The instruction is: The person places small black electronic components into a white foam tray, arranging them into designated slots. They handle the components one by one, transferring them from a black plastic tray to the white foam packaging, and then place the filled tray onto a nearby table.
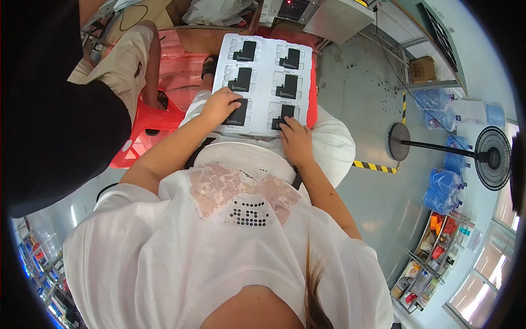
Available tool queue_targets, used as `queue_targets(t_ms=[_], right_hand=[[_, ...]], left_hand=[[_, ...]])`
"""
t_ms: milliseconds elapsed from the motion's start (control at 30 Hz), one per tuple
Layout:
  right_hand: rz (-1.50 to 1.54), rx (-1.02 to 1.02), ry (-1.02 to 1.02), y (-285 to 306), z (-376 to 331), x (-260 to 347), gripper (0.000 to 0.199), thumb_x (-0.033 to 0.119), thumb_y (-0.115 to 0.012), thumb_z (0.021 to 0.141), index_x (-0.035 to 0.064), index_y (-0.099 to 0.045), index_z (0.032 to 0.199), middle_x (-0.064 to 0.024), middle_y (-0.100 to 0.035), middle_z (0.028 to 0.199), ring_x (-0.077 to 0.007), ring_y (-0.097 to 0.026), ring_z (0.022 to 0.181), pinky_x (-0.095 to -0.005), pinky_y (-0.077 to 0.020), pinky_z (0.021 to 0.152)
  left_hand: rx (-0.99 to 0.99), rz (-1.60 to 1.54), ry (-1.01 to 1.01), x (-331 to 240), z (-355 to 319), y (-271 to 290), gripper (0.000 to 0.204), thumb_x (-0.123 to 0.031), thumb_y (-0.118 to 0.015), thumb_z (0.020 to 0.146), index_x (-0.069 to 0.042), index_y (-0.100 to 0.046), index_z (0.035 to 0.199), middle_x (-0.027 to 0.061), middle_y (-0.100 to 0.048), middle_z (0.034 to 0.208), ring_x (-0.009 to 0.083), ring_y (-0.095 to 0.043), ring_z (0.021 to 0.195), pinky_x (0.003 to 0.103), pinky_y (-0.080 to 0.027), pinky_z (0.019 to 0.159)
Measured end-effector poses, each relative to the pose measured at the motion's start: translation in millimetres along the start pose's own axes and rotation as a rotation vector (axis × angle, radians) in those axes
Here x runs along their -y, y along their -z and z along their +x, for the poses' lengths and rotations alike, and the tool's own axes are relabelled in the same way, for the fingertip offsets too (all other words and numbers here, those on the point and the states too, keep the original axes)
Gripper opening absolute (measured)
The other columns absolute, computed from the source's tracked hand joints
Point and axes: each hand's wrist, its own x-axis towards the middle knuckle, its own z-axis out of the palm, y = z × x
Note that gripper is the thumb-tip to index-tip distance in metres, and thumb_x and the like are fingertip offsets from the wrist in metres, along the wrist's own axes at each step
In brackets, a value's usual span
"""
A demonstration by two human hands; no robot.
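Across my lap lies a white moulded plastic tray (264, 82) with pockets in two columns. Each pocket in view holds a flat black L-shaped piece, which looks like a battery. My left hand (220, 107) reaches over the tray's left edge, its fingers stretched out onto the near-left black piece (236, 115). The fingertips of my right hand (296, 134) rest on the near-right black piece (286, 114), partly covering it. Neither hand visibly lifts a piece. Beyond them, the middle-left piece (241, 80) and the far-right piece (290, 59) sit untouched.
At my left sits another person in dark top and light shorts (134, 55), close to a red plastic stool (148, 131). A standing fan (490, 159) and wrapped blue water bottles (442, 189) are on the right. Cardboard boxes (211, 41) stand ahead.
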Motion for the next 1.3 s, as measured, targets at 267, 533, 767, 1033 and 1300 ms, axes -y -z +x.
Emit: queue_targets(t_ms=[267,533,767,1033,1300], right_hand=[[-0.091,0.100,0.039,-5,-5,3,0.045,0.014,-0.051,0.081,0.0115,-0.044,0.126,-0.0055,-0.039,0.137,-0.0207,-0.038,0.126,-0.0553,-0.0287,0.098],[-0.008,0.116,0.039,1,-8,2,0.053,0.010,-0.050,0.080,0.0133,-0.039,0.131,-0.0044,-0.037,0.138,-0.0191,-0.038,0.125,-0.0545,-0.0263,0.099],[0.219,0.059,-0.086,0,-12,-4,0.046,0.008,-0.050,0.081,0.0060,-0.043,0.126,-0.0163,-0.047,0.126,-0.0294,-0.046,0.115,-0.0437,-0.0314,0.099],[0.226,-0.549,0.010,87,50,10,0.050,0.005,-0.056,0.079,-0.0020,-0.040,0.126,-0.0251,-0.040,0.127,-0.0390,-0.037,0.120,-0.0431,-0.0277,0.102],[0.140,-0.877,0.013,201,134,-6,0.060,0.009,-0.059,0.078,0.0002,-0.033,0.132,-0.0242,-0.029,0.136,-0.0378,-0.026,0.128,-0.0429,-0.0222,0.104]], left_hand=[[-0.175,0.370,0.080,-15,-23,0,0.072,-0.028,-0.071,0.070,-0.009,-0.037,0.130,0.0196,-0.031,0.131,0.0390,-0.036,0.117,0.047,-0.033,0.095],[-0.087,0.550,0.080,-3,-31,-10,0.094,-0.048,-0.065,0.071,-0.001,-0.018,0.138,0.0224,-0.020,0.140,0.0400,-0.025,0.127,0.050,-0.025,0.101],[0.021,0.601,-0.259,-17,-7,0,0.075,-0.044,-0.056,0.080,-0.004,-0.025,0.137,0.0134,-0.020,0.145,0.0273,-0.023,0.132,0.053,-0.022,0.103],[0.143,0.389,0.026,-36,33,3,0.078,-0.050,-0.058,0.078,0.000,-0.033,0.132,0.0181,-0.027,0.141,0.0287,-0.030,0.129,0.053,-0.028,0.100],[-0.161,-1.705,0.093,-153,168,97,0.086,-0.056,-0.048,0.084,-0.004,-0.008,0.140,0.0221,-0.016,0.143,0.0296,-0.018,0.134,0.052,-0.029,0.102]])
